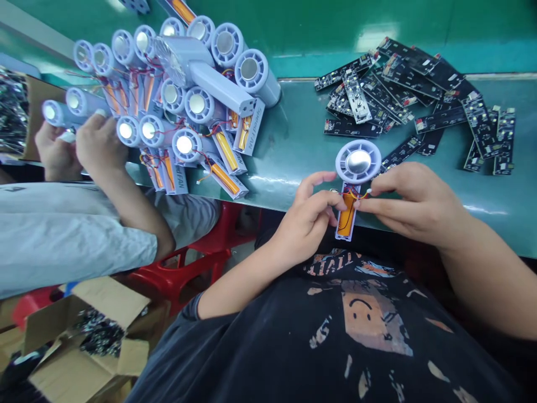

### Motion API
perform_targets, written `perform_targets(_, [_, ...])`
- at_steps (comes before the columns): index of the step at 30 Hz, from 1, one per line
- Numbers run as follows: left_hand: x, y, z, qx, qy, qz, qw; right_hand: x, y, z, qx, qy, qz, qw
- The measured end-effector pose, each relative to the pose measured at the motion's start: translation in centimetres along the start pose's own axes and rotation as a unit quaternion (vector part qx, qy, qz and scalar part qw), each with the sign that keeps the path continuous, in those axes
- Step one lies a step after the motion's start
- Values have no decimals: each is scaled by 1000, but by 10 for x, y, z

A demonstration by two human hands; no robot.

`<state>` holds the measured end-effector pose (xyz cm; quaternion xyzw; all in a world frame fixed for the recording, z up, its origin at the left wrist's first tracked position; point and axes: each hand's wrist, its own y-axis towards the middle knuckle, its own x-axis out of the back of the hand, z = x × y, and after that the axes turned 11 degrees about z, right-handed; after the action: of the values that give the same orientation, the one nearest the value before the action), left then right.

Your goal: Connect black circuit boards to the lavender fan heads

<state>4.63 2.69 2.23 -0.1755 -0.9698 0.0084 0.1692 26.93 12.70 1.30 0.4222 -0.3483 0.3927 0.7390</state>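
Bench (300, 131): near edge passes below the work. Fan pile (220, 87) to L, co-worker's hand (103, 143) at its outer side; board pile (419, 84) to R, past the fingertips. R hand (423, 207): thumb & index closed, appar. pinching plug (369, 191). L hand (308, 221): part-closed, gripping fan (358, 161) by L side of handle (343, 239). Fan sits btwn both hands, lower end past bench edge in view; resting or raised, can't tell. Cell (347, 216) in handle; wires (351, 194) bunched above it.

Risk (judged): hard pull on plug could strain wires; stray loop could get nipped at handle rim; slack L grip could drop fan off edge.

Room: most on bench btwn fan pile & fan; R tight, nearest board (400, 152) just beside fan, could be knocked.
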Motion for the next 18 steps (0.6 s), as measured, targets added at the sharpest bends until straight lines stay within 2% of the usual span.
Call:
perform_targets(3, [2,0,1,7,-2,-1,1000,4,-6,-8,21,-13,19,1000])
perform_targets(6, [1,1,3,12,-15,3,1000,3,-8,-12,53,-72,49,995])
perform_targets(9, [-1,2,3,17,-22,4,1000,-1,-4,-11,95,-130,27,987])
perform_targets(11, [-1,3,2,21,-30,6,999,-3,0,-9,107,-125,12,986])
perform_targets(15, [0,1,3,23,-51,18,998,-7,7,-1,26,26,-12,999])
perform_targets(18, [2,4,5,22,-32,2,999,-7,14,11,-43,109,-27,993])
